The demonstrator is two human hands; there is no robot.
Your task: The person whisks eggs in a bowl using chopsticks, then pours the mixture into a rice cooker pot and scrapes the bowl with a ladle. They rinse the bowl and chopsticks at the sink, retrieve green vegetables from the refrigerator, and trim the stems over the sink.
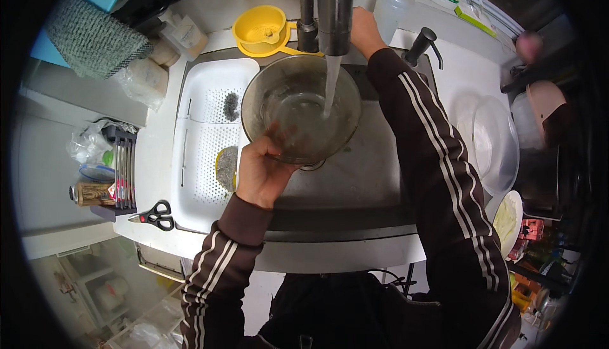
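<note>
A clear glass bowl [304, 78] is tilted under the faucet [335, 16], above the stainless steel sink [366, 173]. Water streams from the spout into it. My left hand [266, 168] grips the bowl's near rim, thumb on one side and fingers showing blurred through the glass. Beyond the faucet's right side is my right hand [366, 30]; the faucet hides its fingers, so what they touch is not visible. Left of the bowl, a white perforated drain basket [197, 135] holds a dark scouring pad [231, 106] and a round steel-wool scrubber with yellow edging [227, 168].
A yellow strainer [259, 30] sits behind the sink. Kitchen scissors [159, 216] lie at the left counter edge. At right are a black soap dispenser [421, 47], a clear plastic bowl [495, 144] and a white dish with pale food [508, 220]. Several bottles stand at the back right.
</note>
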